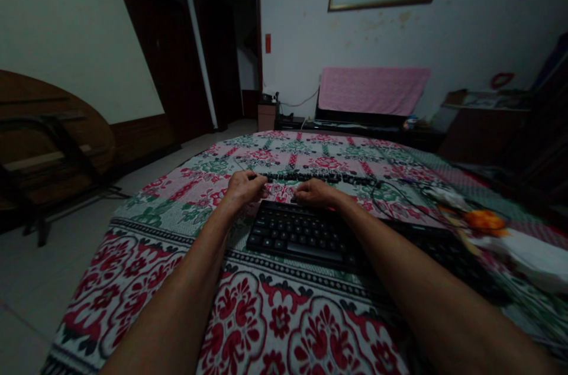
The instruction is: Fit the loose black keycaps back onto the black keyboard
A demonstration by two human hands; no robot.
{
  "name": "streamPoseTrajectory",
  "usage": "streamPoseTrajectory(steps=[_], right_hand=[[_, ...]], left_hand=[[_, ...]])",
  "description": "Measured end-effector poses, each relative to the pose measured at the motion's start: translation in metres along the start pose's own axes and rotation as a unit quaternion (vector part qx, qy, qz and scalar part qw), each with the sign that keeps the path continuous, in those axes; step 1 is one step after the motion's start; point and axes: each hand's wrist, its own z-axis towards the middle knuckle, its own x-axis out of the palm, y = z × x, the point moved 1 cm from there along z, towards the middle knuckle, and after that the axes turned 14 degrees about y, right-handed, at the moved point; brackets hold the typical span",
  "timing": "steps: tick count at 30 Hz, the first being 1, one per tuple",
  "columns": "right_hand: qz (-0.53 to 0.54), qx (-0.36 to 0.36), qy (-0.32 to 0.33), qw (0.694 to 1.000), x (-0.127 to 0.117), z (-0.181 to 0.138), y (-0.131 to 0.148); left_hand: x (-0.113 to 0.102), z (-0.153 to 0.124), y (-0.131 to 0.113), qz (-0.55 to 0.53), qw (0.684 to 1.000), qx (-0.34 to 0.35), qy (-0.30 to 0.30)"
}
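A black keyboard (302, 234) lies on the patterned cloth in front of me. Beyond it runs a row of small black pieces (319, 177) that look like loose keycaps. My left hand (245, 187) is at the row's left end, thumb and fingers closed in a pinch; what sits between them is too small to make out. Just behind the keyboard's top edge, my right hand (316, 193) rests low with curled fingers. A tiny dark spot shows at its fingertips, its kind unclear. My right forearm covers part of the keyboard's right side.
Another black keyboard part (448, 254) lies right of my right forearm. Farther right are a thin black cable (394, 188), an orange bundle (486, 222) and white plastic (536, 256). A flower-patterned cloth (239, 316) covers the table. A folded round tabletop (53, 120) leans at left.
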Motion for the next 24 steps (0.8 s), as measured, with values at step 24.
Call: streamPoseTrajectory(steps=[24], right_hand=[[0.003,0.029,0.035,0.999,-0.003,0.002,0.005]], left_hand=[[0.008,0.017,0.053,-0.292,0.953,0.076,0.016]])
